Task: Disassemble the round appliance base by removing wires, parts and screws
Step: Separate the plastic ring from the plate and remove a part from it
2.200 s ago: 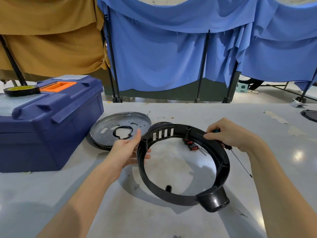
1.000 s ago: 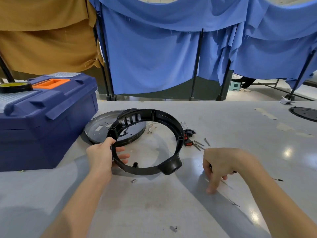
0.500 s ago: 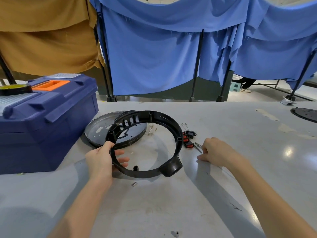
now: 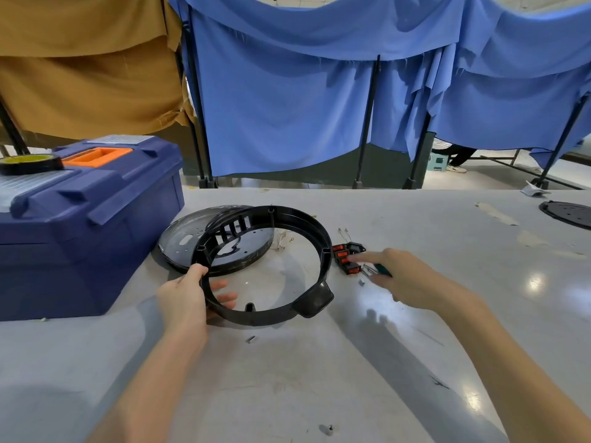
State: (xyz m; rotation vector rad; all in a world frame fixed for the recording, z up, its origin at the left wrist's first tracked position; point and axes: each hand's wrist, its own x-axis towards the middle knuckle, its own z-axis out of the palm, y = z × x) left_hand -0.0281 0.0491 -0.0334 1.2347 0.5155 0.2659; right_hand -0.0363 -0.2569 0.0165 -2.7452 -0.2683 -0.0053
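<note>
A black plastic ring base [image 4: 323,251] with a round foot lies tilted on the grey table, its far side resting over a round metal plate [image 4: 182,241]. My left hand [image 4: 182,298] grips the ring's near left rim, thumb on top and fingers inside. My right hand [image 4: 412,282] hovers just right of the ring, forefinger stretched toward a cluster of black and red switches [image 4: 347,259]. A green screwdriver handle [image 4: 383,270] sticks out from under its fingers. Thin wires [image 4: 283,239] lie behind the ring.
A blue toolbox [image 4: 80,225] with an orange handle stands at the left, with a tape roll [image 4: 28,163] on its lid. Loose screws [image 4: 251,339] lie near the ring and the front edge. A black disc [image 4: 569,214] sits far right. Blue and tan curtains hang behind.
The ring has been moved left and set down partly over the metal plate. My right hand left the ring, dropped to the table, then reached forward to the switches.
</note>
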